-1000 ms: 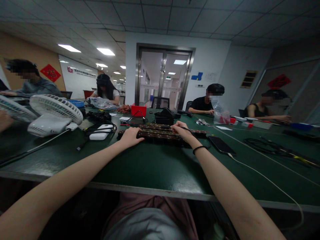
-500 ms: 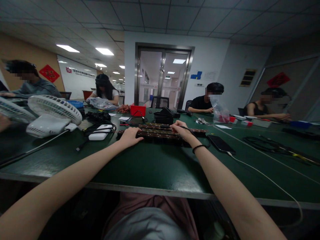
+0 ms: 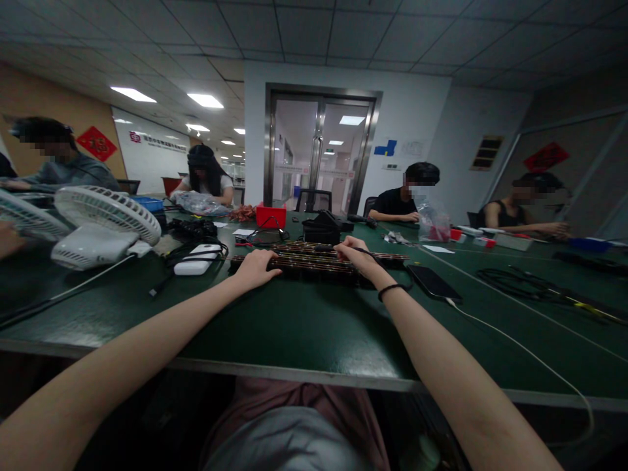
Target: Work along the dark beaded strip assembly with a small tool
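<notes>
A long dark strip assembly with several thin parallel coloured lines (image 3: 314, 260) lies across the green table in front of me. My left hand (image 3: 258, 268) rests on its left part, thumb and fingers apart. Over its right part, my right hand (image 3: 357, 255) is closed round a dark pen-like tool (image 3: 324, 248), whose tip points left above the strips. A black cable runs from the tool under my right wrist. Just behind the strips stands a black object (image 3: 321, 227).
Left of the strips lie a white power brick (image 3: 197, 260) with black cables and a white fan (image 3: 105, 219). A phone (image 3: 434, 282) on a white cable is to the right. A red box (image 3: 271, 216) stands behind. Several people sit around the table.
</notes>
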Tool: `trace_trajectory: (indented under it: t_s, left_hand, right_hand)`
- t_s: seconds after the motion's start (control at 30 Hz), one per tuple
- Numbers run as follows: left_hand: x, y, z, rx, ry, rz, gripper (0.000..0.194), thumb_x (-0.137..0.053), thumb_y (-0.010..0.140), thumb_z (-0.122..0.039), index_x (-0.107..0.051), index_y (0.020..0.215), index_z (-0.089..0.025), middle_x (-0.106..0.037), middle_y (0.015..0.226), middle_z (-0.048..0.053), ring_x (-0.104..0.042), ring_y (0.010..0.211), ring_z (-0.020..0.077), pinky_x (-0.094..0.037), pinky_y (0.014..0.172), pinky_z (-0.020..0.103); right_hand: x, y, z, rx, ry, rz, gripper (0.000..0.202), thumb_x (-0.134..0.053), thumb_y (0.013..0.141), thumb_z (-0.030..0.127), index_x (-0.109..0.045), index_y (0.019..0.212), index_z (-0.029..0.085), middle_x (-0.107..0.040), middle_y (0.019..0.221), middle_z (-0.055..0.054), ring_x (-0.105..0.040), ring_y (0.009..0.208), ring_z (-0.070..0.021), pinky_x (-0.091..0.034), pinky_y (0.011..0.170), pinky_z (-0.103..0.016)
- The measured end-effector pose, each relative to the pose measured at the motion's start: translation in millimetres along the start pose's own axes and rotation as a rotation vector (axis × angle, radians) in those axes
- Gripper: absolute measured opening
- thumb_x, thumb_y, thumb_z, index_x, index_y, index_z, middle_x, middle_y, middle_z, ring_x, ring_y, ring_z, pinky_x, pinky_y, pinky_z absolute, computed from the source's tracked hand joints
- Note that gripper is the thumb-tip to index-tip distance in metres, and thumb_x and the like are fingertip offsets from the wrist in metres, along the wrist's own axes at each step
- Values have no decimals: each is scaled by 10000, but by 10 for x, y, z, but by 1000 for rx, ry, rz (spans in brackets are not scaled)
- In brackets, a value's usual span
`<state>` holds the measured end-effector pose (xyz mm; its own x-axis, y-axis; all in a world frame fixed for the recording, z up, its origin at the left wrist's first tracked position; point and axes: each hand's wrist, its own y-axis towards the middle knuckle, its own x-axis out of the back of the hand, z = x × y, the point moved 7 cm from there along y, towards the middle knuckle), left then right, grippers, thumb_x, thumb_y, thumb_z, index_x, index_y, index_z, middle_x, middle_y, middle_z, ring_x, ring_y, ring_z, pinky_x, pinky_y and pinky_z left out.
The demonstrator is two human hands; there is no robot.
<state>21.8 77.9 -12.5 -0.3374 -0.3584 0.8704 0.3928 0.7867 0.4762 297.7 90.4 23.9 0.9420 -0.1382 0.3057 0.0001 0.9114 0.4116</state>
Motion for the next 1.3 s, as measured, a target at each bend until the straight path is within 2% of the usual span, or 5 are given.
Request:
trace_trajectory:
  t_s: [0.5, 0.83, 1.07, 1.17, 1.3]
  left_hand:
    - [11, -2, -12, -2, -29, -10, 360, -683, 858, -371, -659, 1145, -154, -708, 1191, 160, -653, 1126, 335, -496, 1006, 464]
    - [-5, 6, 12, 1, -24, -7, 358, -683, 858, -374, -661, 1156, -177, -712, 1200, 136, -650, 1133, 318, -490, 1013, 456]
    - [15, -5, -12, 6, -24, -5, 354, -685, 862, -367, -665, 1156, -169, -708, 1200, 143, -651, 1131, 320, -488, 1017, 448]
    - [13, -7, -13, 7, -21, 4, 356, -684, 865, -359, -662, 1163, -165, -706, 1205, 144, -648, 1138, 320, -487, 1020, 448]
    - [5, -6, -8, 10, -1, 19, 367, -677, 873, -357, -657, 1182, -159, -700, 1218, 146, -640, 1152, 318, -487, 1021, 445]
  right_hand:
    - [-5, 3, 41, 32, -7, 20, 267, -713, 642, 338, -476, 581, 230, -567, 539, 28, -521, 559, -131, -414, 559, -258]
    - [161, 17, -127, -50, 130, -87, 351, -738, 645, 411, -438, 582, 241, -558, 569, 26, -563, 582, -154, -488, 615, -299]
    - [309, 59, -275, -109, 264, -206, 343, -720, 625, 415, -423, 588, 249, -524, 534, 29, -535, 542, -161, -502, 587, -323]
    - [318, 75, -284, -102, 255, -206, 347, -716, 630, 432, -420, 598, 254, -527, 529, 24, -529, 541, -169, -496, 559, -323]
    - [284, 61, -289, -140, 293, -183, 324, -717, 627, 368, -418, 595, 246, -542, 538, 26, -533, 538, -154, -482, 558, -300]
